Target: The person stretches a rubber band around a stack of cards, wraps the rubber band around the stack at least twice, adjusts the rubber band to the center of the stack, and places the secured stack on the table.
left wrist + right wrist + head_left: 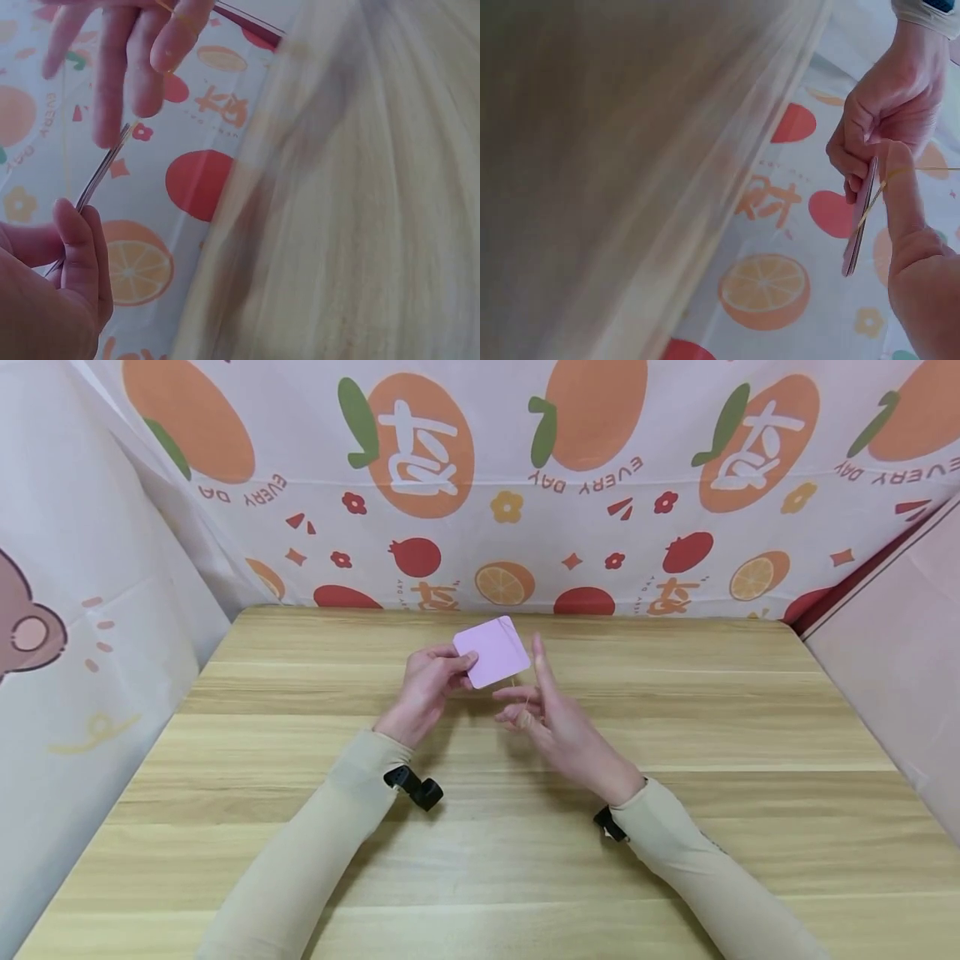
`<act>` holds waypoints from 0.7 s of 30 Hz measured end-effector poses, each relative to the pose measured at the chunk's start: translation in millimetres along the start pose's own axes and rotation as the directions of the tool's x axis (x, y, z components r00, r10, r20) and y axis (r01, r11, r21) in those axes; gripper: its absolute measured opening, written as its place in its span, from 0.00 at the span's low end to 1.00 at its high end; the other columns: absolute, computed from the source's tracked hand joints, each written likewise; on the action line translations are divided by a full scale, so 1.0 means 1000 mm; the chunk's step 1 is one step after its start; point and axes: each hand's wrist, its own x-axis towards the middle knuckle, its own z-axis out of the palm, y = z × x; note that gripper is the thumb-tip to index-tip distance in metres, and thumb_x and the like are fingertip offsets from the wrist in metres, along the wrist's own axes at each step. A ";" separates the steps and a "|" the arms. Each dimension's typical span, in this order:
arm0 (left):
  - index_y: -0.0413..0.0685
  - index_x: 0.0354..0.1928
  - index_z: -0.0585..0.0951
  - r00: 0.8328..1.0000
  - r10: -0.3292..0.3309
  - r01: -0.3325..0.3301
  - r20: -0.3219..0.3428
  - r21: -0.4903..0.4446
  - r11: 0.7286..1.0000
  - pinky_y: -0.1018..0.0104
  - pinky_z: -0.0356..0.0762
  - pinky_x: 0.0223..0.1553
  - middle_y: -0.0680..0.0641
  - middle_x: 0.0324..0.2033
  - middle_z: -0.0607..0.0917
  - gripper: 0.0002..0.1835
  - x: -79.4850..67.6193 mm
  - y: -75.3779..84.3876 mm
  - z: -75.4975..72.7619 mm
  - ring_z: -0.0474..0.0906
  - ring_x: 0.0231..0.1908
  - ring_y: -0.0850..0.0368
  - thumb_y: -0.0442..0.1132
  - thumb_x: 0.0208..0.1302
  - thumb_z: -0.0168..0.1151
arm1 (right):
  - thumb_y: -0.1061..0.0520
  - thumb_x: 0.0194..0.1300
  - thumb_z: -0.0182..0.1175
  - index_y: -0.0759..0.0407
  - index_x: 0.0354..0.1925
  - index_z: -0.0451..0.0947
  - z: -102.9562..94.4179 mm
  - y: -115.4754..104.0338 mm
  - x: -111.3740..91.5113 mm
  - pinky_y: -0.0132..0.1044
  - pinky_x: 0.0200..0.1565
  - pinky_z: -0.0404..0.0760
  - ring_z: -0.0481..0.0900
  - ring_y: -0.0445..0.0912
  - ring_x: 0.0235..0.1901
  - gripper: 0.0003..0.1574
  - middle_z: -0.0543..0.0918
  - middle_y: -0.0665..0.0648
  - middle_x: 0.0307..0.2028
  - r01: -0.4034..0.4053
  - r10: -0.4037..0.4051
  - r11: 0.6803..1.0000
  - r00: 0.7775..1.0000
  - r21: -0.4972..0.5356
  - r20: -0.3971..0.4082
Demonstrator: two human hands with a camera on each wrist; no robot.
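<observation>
We see the left hand grasping a thin stack of square, round-cornered cards, lilac-pink on top, with its thumb over the upper face and the stack jutting toward the right hand. That right hand pinches nothing; its fingers are spread, and a thin yellow elastic band stretches from them across the stack's far corner on their side.

We judge that the band could spring off that rounded corner if the right fingers spread unevenly or let go early. Too hard a pull might bow or fan the cards, since only the left hand's pinch steadies them.

Below both hands we have the pale wood-grained bench; beyond them hangs a white fruit-printed cloth. Behind each hand, a black wrist device sits on a beige sleeve. What stands in the way is the right hand's own fingers, seemingly caught inside the loop
</observation>
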 end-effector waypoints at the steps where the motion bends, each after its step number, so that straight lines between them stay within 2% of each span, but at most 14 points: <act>1: 0.33 0.30 0.79 1.000 0.024 -0.024 -0.002 0.021 1.000 0.72 0.74 0.22 0.47 0.22 0.80 0.04 -0.001 0.000 0.001 0.73 0.16 0.60 0.24 0.62 0.63 | 0.56 0.75 0.53 0.32 0.75 0.19 0.000 0.001 0.000 0.37 0.47 0.82 0.84 0.59 0.45 0.57 0.79 0.64 0.56 -0.021 0.022 0.999 1.000 0.025 -0.005; 4: 0.28 0.33 0.80 0.995 0.096 -0.096 0.002 0.103 0.990 0.71 0.75 0.22 0.48 0.21 0.79 0.03 -0.004 0.000 0.004 0.72 0.16 0.60 0.24 0.61 0.63 | 0.54 0.75 0.52 0.35 0.75 0.20 -0.002 0.003 0.001 0.39 0.45 0.84 0.84 0.60 0.43 0.55 0.79 0.66 0.55 -0.092 0.095 0.990 0.995 0.109 -0.017; 6: 0.25 0.36 0.80 0.990 0.139 -0.139 0.015 0.170 0.976 0.71 0.75 0.22 0.48 0.21 0.79 0.05 -0.006 0.000 0.006 0.73 0.16 0.61 0.25 0.61 0.63 | 0.54 0.76 0.52 0.37 0.76 0.21 -0.004 0.004 0.001 0.41 0.45 0.84 0.84 0.60 0.43 0.55 0.79 0.69 0.54 -0.139 0.147 0.972 0.989 0.187 -0.025; 9: 0.23 0.38 0.80 0.982 0.185 -0.189 0.040 0.249 0.950 0.71 0.75 0.22 0.48 0.21 0.80 0.08 -0.008 -0.001 0.008 0.73 0.18 0.61 0.26 0.62 0.63 | 0.51 0.76 0.52 0.40 0.77 0.24 -0.007 0.005 0.002 0.44 0.45 0.84 0.84 0.59 0.42 0.52 0.80 0.71 0.51 -0.192 0.207 0.949 0.978 0.251 -0.035; 12: 0.25 0.37 0.81 0.975 0.218 -0.223 0.051 0.287 0.931 0.70 0.75 0.22 0.48 0.21 0.79 0.07 -0.009 -0.002 0.009 0.73 0.19 0.60 0.27 0.62 0.63 | 0.50 0.78 0.48 0.46 0.78 0.29 -0.010 0.007 0.003 0.49 0.48 0.82 0.84 0.61 0.43 0.46 0.80 0.74 0.49 -0.216 0.236 0.928 0.971 0.303 -0.030; 15: 0.26 0.35 0.81 0.969 0.239 -0.244 0.054 0.304 0.921 0.69 0.75 0.22 0.47 0.20 0.78 0.05 -0.010 -0.003 0.009 0.72 0.19 0.59 0.27 0.63 0.63 | 0.50 0.81 0.40 0.57 0.78 0.38 -0.013 0.010 0.004 0.53 0.49 0.81 0.83 0.63 0.43 0.37 0.80 0.74 0.47 -0.212 0.226 0.931 0.974 0.299 -0.013; 17: 0.27 0.34 0.81 0.967 0.250 -0.254 0.053 0.314 0.915 0.66 0.75 0.23 0.47 0.20 0.78 0.05 -0.010 -0.003 0.008 0.72 0.18 0.59 0.26 0.62 0.63 | 0.50 0.82 0.35 0.63 0.76 0.46 -0.016 0.012 0.004 0.53 0.50 0.81 0.83 0.63 0.44 0.33 0.81 0.73 0.47 -0.202 0.207 0.943 0.978 0.264 0.009; 21: 0.28 0.33 0.81 0.962 0.266 -0.268 0.052 0.345 0.900 0.61 0.76 0.24 0.47 0.19 0.77 0.04 -0.010 -0.003 0.007 0.71 0.17 0.59 0.27 0.63 0.63 | 0.46 0.82 0.30 0.71 0.71 0.56 -0.021 0.016 0.003 0.49 0.49 0.82 0.83 0.63 0.45 0.36 0.81 0.72 0.48 -0.181 0.173 0.967 0.983 0.178 0.061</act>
